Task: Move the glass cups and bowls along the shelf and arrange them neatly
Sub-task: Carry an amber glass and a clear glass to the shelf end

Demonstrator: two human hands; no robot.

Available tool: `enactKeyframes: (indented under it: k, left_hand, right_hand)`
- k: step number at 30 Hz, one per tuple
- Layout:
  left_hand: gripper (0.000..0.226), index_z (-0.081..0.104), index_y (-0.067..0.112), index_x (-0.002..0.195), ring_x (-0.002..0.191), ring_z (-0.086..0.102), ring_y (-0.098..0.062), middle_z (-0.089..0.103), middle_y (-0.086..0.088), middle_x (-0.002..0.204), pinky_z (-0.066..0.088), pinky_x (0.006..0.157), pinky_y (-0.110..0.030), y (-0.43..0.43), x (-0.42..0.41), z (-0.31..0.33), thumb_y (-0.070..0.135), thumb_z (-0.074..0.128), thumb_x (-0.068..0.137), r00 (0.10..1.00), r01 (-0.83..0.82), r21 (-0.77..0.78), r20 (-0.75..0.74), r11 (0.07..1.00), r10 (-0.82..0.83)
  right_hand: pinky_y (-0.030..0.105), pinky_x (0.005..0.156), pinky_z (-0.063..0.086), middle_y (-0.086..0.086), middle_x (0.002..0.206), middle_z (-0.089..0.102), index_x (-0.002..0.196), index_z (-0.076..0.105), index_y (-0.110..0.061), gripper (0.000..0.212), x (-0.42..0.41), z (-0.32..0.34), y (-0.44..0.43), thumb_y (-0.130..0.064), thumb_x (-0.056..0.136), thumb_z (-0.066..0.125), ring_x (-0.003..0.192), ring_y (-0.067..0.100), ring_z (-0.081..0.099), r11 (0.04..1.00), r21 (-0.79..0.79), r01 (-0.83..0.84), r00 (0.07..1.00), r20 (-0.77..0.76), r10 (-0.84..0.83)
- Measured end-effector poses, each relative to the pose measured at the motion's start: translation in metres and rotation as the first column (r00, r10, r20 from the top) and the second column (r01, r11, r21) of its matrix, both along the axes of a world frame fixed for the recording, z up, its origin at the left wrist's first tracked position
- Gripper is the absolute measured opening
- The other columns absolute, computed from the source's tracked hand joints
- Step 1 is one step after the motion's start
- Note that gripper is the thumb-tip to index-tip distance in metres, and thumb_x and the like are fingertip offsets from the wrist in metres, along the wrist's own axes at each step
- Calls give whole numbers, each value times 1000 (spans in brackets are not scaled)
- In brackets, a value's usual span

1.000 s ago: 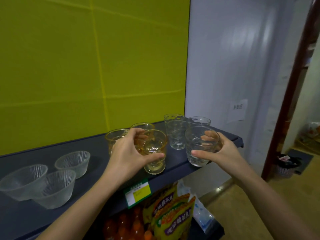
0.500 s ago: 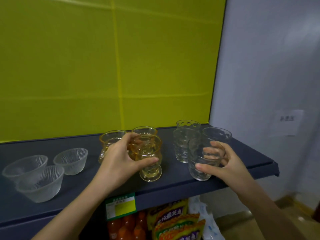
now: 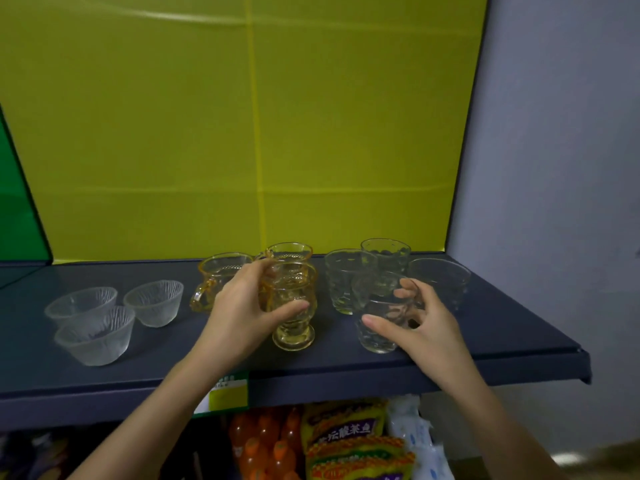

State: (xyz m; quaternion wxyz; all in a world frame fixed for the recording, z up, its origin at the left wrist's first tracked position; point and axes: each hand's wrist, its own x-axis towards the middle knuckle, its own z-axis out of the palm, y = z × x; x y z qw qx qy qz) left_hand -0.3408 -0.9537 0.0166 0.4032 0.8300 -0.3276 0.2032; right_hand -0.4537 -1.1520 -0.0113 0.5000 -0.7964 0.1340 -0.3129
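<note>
- Step in hand, as judged: the cups are being shifted along the shelf (image 3: 485,344); each hand has one cup at the near edge of its cluster.
- Left hand (image 3: 242,313): grip closed round the amber footed cup (image 3: 292,306), thumb across the near side, fingers wrapped behind the bowl. The cup's foot appears to rest on the shelf; cannot tell if it is lifted at all.
- Right hand (image 3: 426,323): grip partly open, curled about the clear tumbler (image 3: 381,323). Thumb lies on the near left wall, fingertips show through the glass at the far right. Contact looks light, more a cradle than a firm hold.
- Behind the amber cup stand two more amber cups: one with a handle (image 3: 216,278) to the left, one (image 3: 289,252) at the far side, close together.
- Behind the tumbler stand three other clear tumblers: (image 3: 346,282), (image 3: 386,258) and (image 3: 441,282), crowded near one another.
- Three frosted bowls sit well to the left in a loose triangle: (image 3: 81,303), (image 3: 154,301), (image 3: 95,336).
- Next move, as judged: firm the right grip before shifting the tumbler, then set both cups into line with their like, keeping glass from knocking glass.
- Risk: neighbours stand very near; a sideways slide could clip them. The near shelf edge is close too.
</note>
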Motion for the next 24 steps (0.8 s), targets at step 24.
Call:
enactKeyframes:
  k: [24]
  left_hand:
    - [29, 62, 15, 93, 79, 65, -26, 67, -2, 84, 46, 49, -30, 74, -65, 26, 36, 45, 83, 771, -548, 218, 505, 808, 387]
  right_hand:
    - [20, 96, 30, -9, 131, 50, 129, 46, -24, 48, -10, 29, 59, -38, 85, 57, 123, 7, 36, 702, -712, -30, 984, 104, 147]
